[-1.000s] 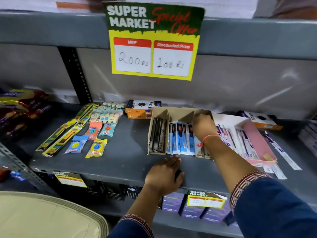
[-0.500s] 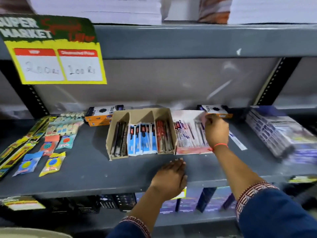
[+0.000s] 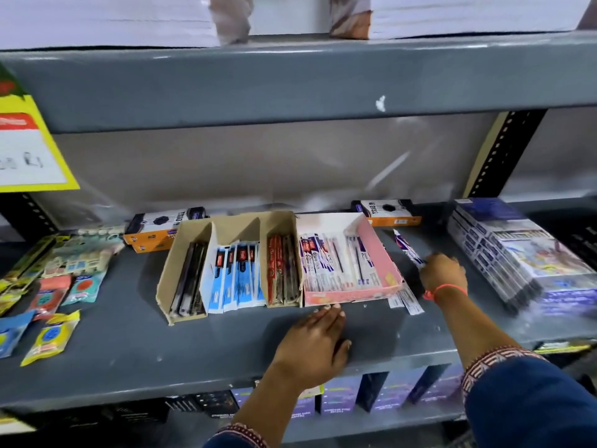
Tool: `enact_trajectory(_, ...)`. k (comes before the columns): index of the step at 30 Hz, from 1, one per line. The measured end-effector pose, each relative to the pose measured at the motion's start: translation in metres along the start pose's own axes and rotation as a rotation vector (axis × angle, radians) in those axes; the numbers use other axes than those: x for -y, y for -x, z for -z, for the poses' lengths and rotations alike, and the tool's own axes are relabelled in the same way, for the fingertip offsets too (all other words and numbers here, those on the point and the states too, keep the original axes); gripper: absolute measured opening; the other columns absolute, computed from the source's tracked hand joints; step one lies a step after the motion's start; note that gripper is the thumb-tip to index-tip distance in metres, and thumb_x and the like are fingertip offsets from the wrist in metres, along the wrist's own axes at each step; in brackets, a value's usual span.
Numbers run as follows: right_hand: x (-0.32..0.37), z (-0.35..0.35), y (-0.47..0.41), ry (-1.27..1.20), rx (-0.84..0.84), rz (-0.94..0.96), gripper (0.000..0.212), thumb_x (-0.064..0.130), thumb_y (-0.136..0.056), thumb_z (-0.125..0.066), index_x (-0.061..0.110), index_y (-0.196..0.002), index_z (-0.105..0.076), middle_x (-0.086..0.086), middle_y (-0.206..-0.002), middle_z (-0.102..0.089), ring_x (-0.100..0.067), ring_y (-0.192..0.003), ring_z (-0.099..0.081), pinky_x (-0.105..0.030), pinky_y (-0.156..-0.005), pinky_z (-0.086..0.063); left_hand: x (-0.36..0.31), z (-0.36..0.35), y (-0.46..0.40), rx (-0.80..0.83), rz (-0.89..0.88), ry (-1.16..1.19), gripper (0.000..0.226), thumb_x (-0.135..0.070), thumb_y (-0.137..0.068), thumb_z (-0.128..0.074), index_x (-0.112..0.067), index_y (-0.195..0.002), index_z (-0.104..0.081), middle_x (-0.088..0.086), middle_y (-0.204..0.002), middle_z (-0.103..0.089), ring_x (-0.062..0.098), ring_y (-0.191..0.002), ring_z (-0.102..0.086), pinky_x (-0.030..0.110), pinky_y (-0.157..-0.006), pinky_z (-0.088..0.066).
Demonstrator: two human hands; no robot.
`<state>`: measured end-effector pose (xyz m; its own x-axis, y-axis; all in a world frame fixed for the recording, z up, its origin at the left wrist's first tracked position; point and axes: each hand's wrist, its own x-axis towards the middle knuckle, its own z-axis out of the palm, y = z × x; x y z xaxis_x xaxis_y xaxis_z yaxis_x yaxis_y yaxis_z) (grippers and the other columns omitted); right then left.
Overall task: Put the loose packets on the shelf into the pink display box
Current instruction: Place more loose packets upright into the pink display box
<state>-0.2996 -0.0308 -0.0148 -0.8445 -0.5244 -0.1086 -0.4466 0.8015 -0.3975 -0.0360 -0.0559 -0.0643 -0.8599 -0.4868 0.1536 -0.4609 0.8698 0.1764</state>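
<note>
Having moved off the pink box [image 3: 381,253], my right hand [image 3: 444,273] now pinches a loose packet [image 3: 407,248], left hand [image 3: 311,345] flat on the shelf [image 3: 129,350].

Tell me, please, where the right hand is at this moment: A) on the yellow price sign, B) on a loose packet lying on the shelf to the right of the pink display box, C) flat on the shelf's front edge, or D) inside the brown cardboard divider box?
B: the right hand has its fingertips on a loose packet lying on the shelf, right of the pink display box.
</note>
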Motion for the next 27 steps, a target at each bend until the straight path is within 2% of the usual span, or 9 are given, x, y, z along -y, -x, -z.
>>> enact_trajectory(4, 0.005, 0.002, -0.015, -0.050, 0.052, 0.003, 0.034, 0.001, -0.087, -0.044, -0.008, -0.116, -0.060, -0.030, -0.120, -0.061, -0.041, -0.113, -0.057, -0.042, -0.093, -0.047, -0.002, 0.003, 0.003, -0.088, -0.028, -0.061, 0.046, -0.037, -0.082, -0.061, -0.009, -0.119, -0.061, 0.008, -0.123, -0.063, 0.020, -0.112, -0.059, 0.036, -0.091, -0.048)
enact_trajectory(10, 0.007, 0.007, -0.023, -0.173, 0.107, -0.078, 0.030, 0.003, -0.087, -0.052, -0.011, -0.112, -0.061, -0.027, -0.119, -0.063, -0.039, -0.110, -0.060, -0.038, -0.090, -0.048, -0.003, 0.001, 0.002, -0.148, -0.030, -0.091, 0.045, -0.038, -0.077, -0.065, -0.012, -0.114, -0.065, 0.005, -0.117, -0.067, 0.017, -0.107, -0.062, 0.032, -0.085, -0.052)
enact_trajectory(13, 0.003, 0.010, -0.023, -0.247, 0.156, -0.133, 0.038, 0.007, -0.081, -0.065, -0.009, -0.115, -0.060, -0.025, -0.123, -0.062, -0.038, -0.112, -0.059, -0.036, -0.090, -0.049, -0.003, 0.001, 0.003, -0.109, -0.028, -0.042, 0.047, -0.036, -0.085, -0.054, -0.009, -0.123, -0.057, 0.009, -0.128, -0.059, 0.022, -0.117, -0.055, 0.036, -0.096, -0.044)
enact_trajectory(15, -0.002, 0.010, -0.023, -0.310, 0.181, -0.151, 0.040, 0.011, -0.078, -0.071, -0.006, -0.113, -0.063, -0.022, -0.120, -0.064, -0.033, -0.107, -0.062, -0.033, -0.088, -0.048, -0.003, 0.001, 0.002, -0.062, -0.005, 0.017, 0.051, -0.037, -0.093, -0.041, -0.010, -0.136, -0.040, 0.009, -0.144, -0.041, 0.022, -0.132, -0.037, 0.034, -0.109, -0.024)
enact_trajectory(17, -0.007, 0.013, -0.019, -0.438, 0.168, -0.128, 0.031, 0.008, -0.076, -0.073, -0.005, -0.103, -0.068, -0.021, -0.110, -0.066, -0.025, -0.092, -0.059, -0.030, -0.080, -0.043, -0.001, -0.001, 0.001, -0.038, 0.007, 0.007, 0.053, -0.039, -0.096, -0.034, -0.013, -0.142, -0.029, 0.006, -0.151, -0.029, 0.020, -0.138, -0.024, 0.029, -0.112, -0.013)
enact_trajectory(19, -0.009, 0.018, -0.013, -0.613, 0.121, -0.104, 0.009, 0.003, -0.074, -0.074, 0.002, -0.079, -0.066, -0.018, -0.089, -0.064, -0.017, -0.075, -0.057, -0.023, -0.071, -0.042, -0.001, -0.002, 0.000, -0.035, 0.010, 0.006, 0.053, -0.039, -0.096, -0.033, -0.014, -0.143, -0.027, 0.005, -0.152, -0.026, 0.019, -0.139, -0.022, 0.027, -0.112, -0.011)
enact_trajectory(22, -0.006, 0.026, -0.001, -0.919, 0.157, -0.074, 0.031, -0.007, -0.076, -0.068, 0.014, -0.059, -0.052, -0.005, -0.049, -0.059, 0.000, -0.027, -0.048, -0.008, -0.034, -0.037, 0.000, -0.003, -0.001, -0.016, 0.013, 0.000, 0.054, -0.040, -0.097, -0.030, -0.014, -0.143, -0.024, 0.005, -0.153, -0.023, 0.018, -0.139, -0.019, 0.027, -0.111, -0.009)
enact_trajectory(24, -0.001, 0.035, 0.012, -1.046, 0.223, -0.042, 0.030, -0.010, -0.078, -0.063, 0.013, -0.061, -0.052, 0.006, -0.033, -0.055, -0.002, -0.027, -0.045, -0.009, -0.030, -0.034, 0.001, -0.006, -0.001, -0.013, 0.015, -0.018, 0.054, -0.042, -0.096, -0.027, -0.015, -0.144, -0.022, 0.003, -0.154, -0.021, 0.016, -0.140, -0.018, 0.027, -0.111, -0.008)
enact_trajectory(27, 0.006, 0.045, 0.034, -1.105, 0.317, 0.048, 0.027, -0.008, -0.081, -0.061, 0.013, -0.064, -0.056, 0.008, -0.035, -0.056, -0.003, -0.035, -0.044, -0.013, -0.037, -0.038, 0.001, -0.006, -0.001, -0.016, 0.028, -0.024, 0.054, -0.042, -0.096, -0.027, -0.016, -0.143, -0.023, 0.002, -0.154, -0.022, 0.015, -0.139, -0.018, 0.026, -0.112, -0.009)
